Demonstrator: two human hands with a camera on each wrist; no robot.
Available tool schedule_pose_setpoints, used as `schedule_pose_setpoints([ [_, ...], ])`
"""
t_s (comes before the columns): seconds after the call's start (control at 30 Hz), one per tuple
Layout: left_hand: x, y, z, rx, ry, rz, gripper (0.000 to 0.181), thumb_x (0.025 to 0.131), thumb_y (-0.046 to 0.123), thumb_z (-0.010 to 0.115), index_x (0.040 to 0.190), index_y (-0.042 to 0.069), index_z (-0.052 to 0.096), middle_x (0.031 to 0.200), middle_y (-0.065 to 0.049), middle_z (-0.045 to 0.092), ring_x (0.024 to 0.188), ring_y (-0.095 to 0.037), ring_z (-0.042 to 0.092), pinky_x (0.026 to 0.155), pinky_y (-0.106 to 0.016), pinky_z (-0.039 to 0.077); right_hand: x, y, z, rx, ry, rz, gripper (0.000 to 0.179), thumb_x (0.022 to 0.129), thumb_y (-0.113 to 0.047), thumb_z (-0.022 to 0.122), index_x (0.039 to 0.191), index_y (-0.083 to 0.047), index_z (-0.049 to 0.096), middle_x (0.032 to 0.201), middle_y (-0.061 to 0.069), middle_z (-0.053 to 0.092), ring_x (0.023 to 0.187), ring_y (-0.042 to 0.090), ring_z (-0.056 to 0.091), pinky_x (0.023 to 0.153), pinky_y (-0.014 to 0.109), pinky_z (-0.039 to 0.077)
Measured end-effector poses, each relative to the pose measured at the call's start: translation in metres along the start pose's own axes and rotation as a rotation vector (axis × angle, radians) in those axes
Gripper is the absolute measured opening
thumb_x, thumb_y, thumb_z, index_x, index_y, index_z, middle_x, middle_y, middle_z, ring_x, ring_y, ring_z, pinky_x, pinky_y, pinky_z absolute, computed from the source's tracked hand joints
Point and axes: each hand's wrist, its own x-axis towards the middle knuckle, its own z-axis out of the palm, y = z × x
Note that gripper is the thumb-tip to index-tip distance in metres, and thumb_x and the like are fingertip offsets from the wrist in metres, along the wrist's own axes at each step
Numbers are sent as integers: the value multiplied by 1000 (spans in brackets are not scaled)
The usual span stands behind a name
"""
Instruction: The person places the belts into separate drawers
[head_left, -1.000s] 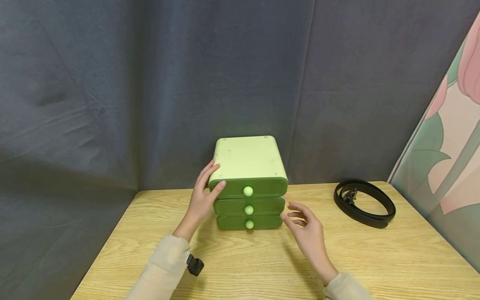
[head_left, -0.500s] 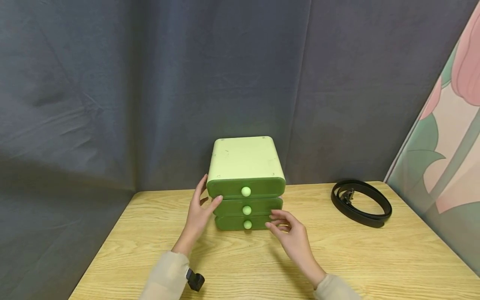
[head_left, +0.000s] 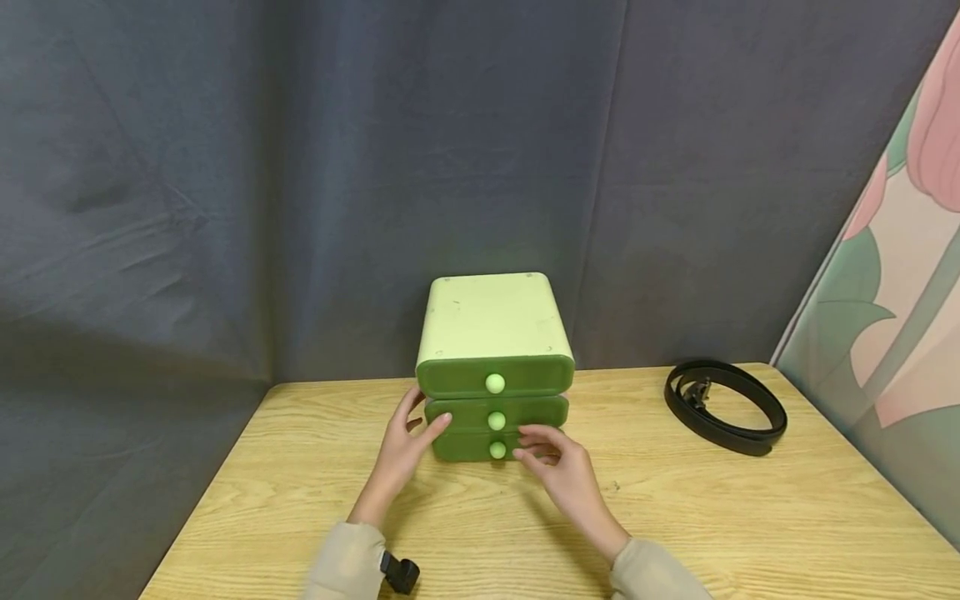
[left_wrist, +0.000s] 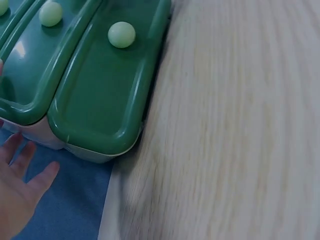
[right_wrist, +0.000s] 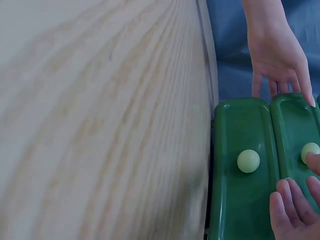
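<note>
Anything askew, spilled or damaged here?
Minor marks only: the drawer unit has a dark fleck and corner spots breaking its plain pale top; scuff or dirt, I can't tell. Nothing looks spilled or tipped.

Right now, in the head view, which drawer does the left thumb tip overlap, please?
The middle drawer: the left thumb tip overlaps it there, below the top drawer and above the bottom drawer.

Head cam bright w/ soft shadows on table [head_left: 757, 517]; wrist cams dimmer, bluish, bit blurry, w/ glare on drawer [left_wrist: 37, 65] in L cam.
</note>
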Motion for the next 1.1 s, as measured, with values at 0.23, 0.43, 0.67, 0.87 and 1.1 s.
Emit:
schedule_pose_setpoints([
  [0.23, 6, -7, 2, 62, 102, 39, 64, 91, 32, 73, 147, 14, 47, 147, -9, 48, 137, -32, 39, 108, -53, 33, 8, 4, 11, 9, -118, 12, 30, 83, 1, 78, 111, 4, 70, 100, 14, 70, 88, 23, 67, 75, 25, 56],
  [0.43, 7, -3, 6, 81, 166, 40, 61, 87, 33, 78, 141, 13, 56, 139, -8, 56, 129, -27, 49, 105, -50, 39, 12, 10, 15, -5, -165, 5, 29, 83, 0, 78, 110, 6, 70, 97, 14, 70, 88, 25, 68, 76, 25, 56],
  [0.67, 4, 3, 8, 71, 198, 2, 61, 85, 34, 80, 138, 13, 59, 132, -9, 61, 121, -29, 56, 103, -48, 43, 13, 18, 13, 36, -251, 0, 30, 87, 0, 74, 114, 12, 67, 101, 23, 70, 91, 32, 69, 76, 27, 57],
  [0.87, 2, 10, 7, 120, 216, -22, 61, 82, 38, 82, 136, 16, 62, 135, -6, 60, 118, -30, 59, 99, -48, 45, 15, 23, 14, 62, -312, 14, 30, 92, -2, 68, 119, 11, 65, 107, 25, 69, 96, 33, 69, 76, 33, 58],
  [1.1, 3, 15, 7, 152, 236, -13, 59, 83, 35, 82, 135, 14, 63, 134, -7, 61, 114, -30, 61, 95, -48, 47, 20, 24, 20, 77, -267, 54, 25, 90, -2, 71, 112, 9, 70, 105, 23, 70, 95, 30, 70, 76, 29, 57],
])
